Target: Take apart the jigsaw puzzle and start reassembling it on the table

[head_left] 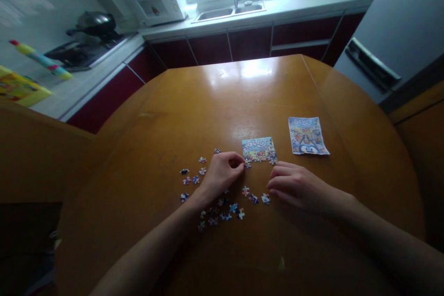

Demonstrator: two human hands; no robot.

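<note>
A partly assembled jigsaw puzzle (pixel 258 149) lies on the table, its upper part joined and its lower edge uneven. My left hand (pixel 225 169) is at its lower left corner, thumb and forefinger pinched at a small puzzle piece (pixel 247 165). My right hand (pixel 296 185) rests at the lower right, fingers loosely bent and apart, with no piece visible in them. The forefinger is beside another edge piece (pixel 273 162). Between the hands lie a few loose pieces, one of them a pale piece (pixel 265 199) near my right fingertips.
Several loose pieces (pixel 213 220) are scattered around and below my left forearm, some hidden by it. A creased picture sheet (pixel 308 136) lies to the right of the puzzle. Beyond the wooden table (pixel 222 106) are a sink (pixel 229 11), a microwave (pixel 157 4) and a stove (pixel 86 51).
</note>
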